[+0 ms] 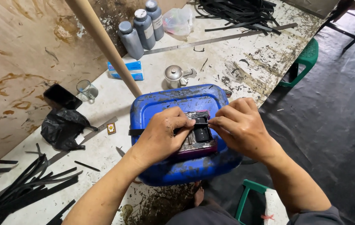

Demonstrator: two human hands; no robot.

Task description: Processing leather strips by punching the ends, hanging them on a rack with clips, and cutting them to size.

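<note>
Centre frame: left hand (161, 135) and right hand (240, 127) both pinch a thin black strip (200, 124) across a small inked tray (197, 141) atop blue container (177, 104) on desk (227, 62); more strips (23, 187) lie uninked lower left

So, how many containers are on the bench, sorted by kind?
Grey bottles: 3
Blue jerrycan, under both hands: 1
Metal lidded pot: 1
Glass mug: 1
Total: 6
</note>
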